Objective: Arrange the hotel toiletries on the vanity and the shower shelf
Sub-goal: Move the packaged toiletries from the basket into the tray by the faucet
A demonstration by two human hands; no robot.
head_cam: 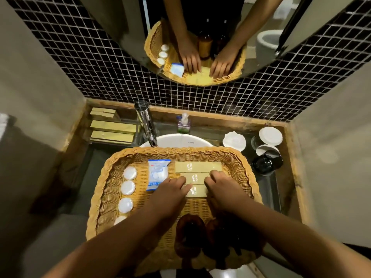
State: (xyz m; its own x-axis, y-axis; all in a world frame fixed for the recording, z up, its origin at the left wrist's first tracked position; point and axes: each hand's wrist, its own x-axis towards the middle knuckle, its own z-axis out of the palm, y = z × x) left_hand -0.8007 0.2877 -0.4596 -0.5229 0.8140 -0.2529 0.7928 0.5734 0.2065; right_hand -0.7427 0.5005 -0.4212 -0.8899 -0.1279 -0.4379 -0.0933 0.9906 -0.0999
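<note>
A wicker basket [180, 151] sits over the sink. Three flat gold boxes lie side by side in it: the far one [197, 167], the middle one [195, 178] and the near one [197, 191]. My left hand [170, 193] touches the left ends of the middle and near boxes with extended fingers. My right hand [224, 187] rests its fingertips on their right ends. Left of the boxes lie a blue-and-white packet [157, 174] and a column of several round white caps [130, 173]. Dark brown bottles [188, 233] stand at the basket's near side between my forearms.
Behind the basket are a chrome tap [145, 121], a pump soap bottle [183, 124] and the white basin [180, 140]. More gold boxes [112, 127] are stacked at back left. A white dish [234, 141], lidded glasses [270, 136] and a black cup [263, 165] stand at right.
</note>
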